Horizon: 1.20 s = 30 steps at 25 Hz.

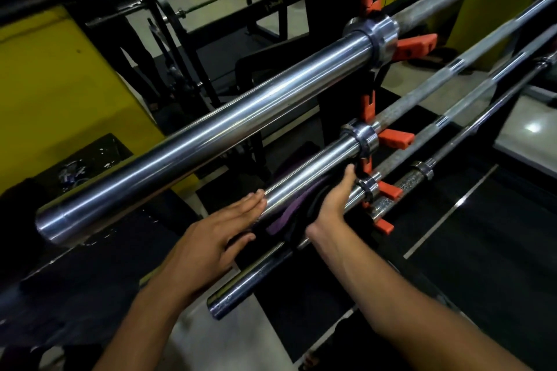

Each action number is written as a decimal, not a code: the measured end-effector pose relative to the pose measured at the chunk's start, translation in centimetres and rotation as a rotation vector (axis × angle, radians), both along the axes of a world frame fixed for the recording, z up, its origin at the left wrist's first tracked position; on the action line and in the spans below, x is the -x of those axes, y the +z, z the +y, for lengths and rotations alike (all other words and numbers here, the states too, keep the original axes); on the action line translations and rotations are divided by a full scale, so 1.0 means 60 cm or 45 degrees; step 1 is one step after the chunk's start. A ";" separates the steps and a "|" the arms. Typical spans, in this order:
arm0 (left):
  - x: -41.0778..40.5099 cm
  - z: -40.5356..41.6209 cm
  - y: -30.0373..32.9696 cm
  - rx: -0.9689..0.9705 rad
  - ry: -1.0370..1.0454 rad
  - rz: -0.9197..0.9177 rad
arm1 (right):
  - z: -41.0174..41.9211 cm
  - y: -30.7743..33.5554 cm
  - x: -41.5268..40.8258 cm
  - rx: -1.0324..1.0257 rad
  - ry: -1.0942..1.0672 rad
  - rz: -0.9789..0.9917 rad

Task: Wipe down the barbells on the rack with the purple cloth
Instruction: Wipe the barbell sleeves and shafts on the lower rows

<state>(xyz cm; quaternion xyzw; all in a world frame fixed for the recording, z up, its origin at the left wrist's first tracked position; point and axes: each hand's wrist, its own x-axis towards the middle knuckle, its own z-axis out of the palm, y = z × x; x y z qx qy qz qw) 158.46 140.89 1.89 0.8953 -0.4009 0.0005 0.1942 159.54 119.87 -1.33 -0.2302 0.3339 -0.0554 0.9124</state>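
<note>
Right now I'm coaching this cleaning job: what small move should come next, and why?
Probably slide the purple cloth along the second bar's sleeve toward its near end. The right hand holds the cloth under that sleeve near the collar, and the left hand rests flat at its end.

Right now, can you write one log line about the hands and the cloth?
left hand: open, fingertips on second barbell's sleeve | right hand: under sleeve, grip unclear | purple cloth: under sleeve

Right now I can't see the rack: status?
Left hand open, fingertips at second barbell's sleeve. Right hand under it, by purple cloth. Nothing blocking.
</note>
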 end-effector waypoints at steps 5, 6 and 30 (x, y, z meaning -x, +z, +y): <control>0.002 0.001 -0.002 -0.024 0.020 0.005 | -0.002 -0.009 -0.005 0.163 0.011 0.010; 0.002 0.000 0.000 -0.036 0.026 0.008 | 0.014 -0.016 0.016 0.196 0.123 -0.020; 0.004 0.137 0.256 -0.434 -0.201 -0.569 | 0.284 -0.038 0.104 2.865 -0.061 -0.344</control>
